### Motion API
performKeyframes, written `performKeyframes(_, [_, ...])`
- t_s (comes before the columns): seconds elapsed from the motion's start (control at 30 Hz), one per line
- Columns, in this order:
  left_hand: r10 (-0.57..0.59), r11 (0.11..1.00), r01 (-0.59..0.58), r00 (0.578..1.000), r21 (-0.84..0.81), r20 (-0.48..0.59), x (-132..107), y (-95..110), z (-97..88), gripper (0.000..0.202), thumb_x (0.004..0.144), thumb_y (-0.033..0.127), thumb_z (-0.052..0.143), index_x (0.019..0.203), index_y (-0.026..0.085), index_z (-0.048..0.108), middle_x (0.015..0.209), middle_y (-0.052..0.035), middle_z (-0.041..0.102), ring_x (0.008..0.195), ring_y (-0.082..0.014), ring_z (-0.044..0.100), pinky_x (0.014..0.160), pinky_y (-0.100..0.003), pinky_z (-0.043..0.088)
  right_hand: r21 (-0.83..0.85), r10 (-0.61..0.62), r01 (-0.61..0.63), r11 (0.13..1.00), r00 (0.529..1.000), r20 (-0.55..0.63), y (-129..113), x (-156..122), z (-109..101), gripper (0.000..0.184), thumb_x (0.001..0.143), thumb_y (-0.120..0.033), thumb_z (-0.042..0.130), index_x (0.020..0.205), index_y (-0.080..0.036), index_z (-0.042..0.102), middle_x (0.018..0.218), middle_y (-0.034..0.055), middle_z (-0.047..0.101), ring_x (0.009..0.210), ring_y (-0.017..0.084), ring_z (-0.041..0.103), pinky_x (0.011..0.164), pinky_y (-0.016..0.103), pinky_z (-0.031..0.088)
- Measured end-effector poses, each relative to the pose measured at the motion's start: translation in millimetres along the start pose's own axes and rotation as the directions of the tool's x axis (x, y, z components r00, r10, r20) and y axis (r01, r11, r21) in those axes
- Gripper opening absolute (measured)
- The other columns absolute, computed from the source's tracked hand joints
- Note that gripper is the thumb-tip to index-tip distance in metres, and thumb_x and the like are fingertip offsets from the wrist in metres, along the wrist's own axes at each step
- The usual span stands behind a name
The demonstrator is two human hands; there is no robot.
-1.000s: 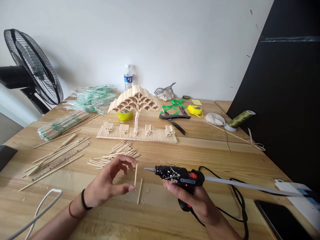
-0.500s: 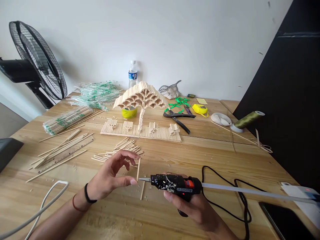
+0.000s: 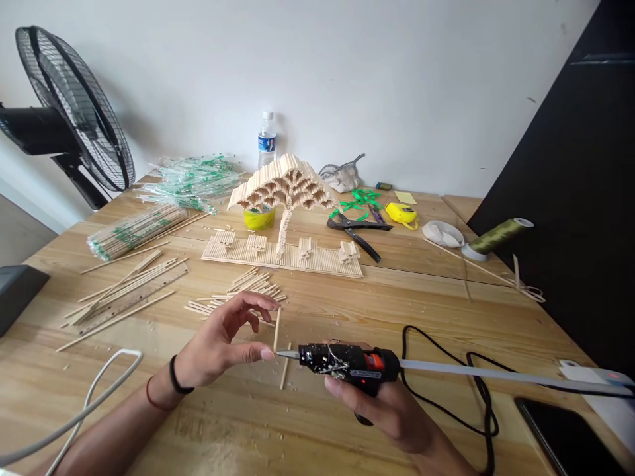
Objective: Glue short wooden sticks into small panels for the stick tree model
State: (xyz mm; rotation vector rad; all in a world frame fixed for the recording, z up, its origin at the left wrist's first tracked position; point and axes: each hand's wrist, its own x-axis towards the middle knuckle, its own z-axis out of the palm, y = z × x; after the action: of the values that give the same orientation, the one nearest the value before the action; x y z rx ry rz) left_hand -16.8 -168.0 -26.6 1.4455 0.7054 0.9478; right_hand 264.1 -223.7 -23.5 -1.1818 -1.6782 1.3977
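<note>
My left hand [image 3: 218, 340] hovers low over the wooden table [image 3: 347, 304], pinching a short wooden stick [image 3: 276, 328] between thumb and fingertips; the other fingers are spread. A second short stick [image 3: 284, 374] lies on the table just below it. My right hand [image 3: 381, 406] grips a black hot glue gun [image 3: 347, 363] with an orange trigger, its metal nozzle touching the lower end of the held stick. A clear glue rod sticks out of the gun's back toward the right.
A stick-built tree model [image 3: 282, 192] stands on a stick base [image 3: 282, 256] mid-table. Cut sticks [image 3: 243, 291], long sticks and a ruler [image 3: 124, 301] lie left. Pliers [image 3: 360, 231], tape measure [image 3: 403, 213], thread spool [image 3: 499, 233], water bottle [image 3: 266, 142], fan [image 3: 69, 112], phone [image 3: 570, 439], black cord [image 3: 446, 390].
My right hand brought the glue gun left until its nozzle reached the stick in my left hand. The view shifted slightly down and right.
</note>
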Motion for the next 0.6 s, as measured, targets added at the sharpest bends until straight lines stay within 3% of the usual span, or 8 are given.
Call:
performKeyframes(0.2, [0.011,1.0,-0.011,1.0,-0.025,0.016,-0.4,0.3,0.1,0.046,0.082,0.025,0.092,0.122,0.025,0.069,0.13,-0.0067,0.069,0.108,-0.019,0.063,0.087,-0.03,0.048,-0.001,-0.021,0.021,1.0,0.999,-0.04,5.2,-2.0,-0.2,0.038,0.095,-0.055,0.067,0.075,-0.023,0.069,0.074,0.0044,0.064,0.071,0.023,0.061,0.065,0.033,0.055])
performKeyframes(0.43, [0.002,0.999,-0.001,1.0,-0.035,0.02,0.2,1.4,1.3,0.047,0.081,0.025,0.093,0.123,0.026,0.071,0.13,-0.0071,0.068,0.108,-0.0191,0.063,0.088,-0.03,0.048,0.025,-0.077,0.077,0.997,0.997,-0.009,8.0,0.4,-0.4,0.041,0.097,-0.056,0.066,0.076,-0.021,0.062,0.073,0.0016,0.054,0.069,0.019,0.052,0.065,0.031,0.05])
performKeyframes(0.6, [-0.005,0.999,0.005,1.0,-0.045,0.015,0.0,1.6,0.9,0.047,0.081,0.024,0.093,0.123,0.029,0.072,0.13,-0.0049,0.069,0.108,-0.0183,0.062,0.088,-0.029,0.048,0.048,-0.08,0.079,0.996,0.997,0.009,9.5,-0.2,-0.2,0.037,0.098,-0.052,0.066,0.078,-0.021,0.062,0.076,0.0017,0.054,0.072,0.02,0.053,0.068,0.031,0.049])
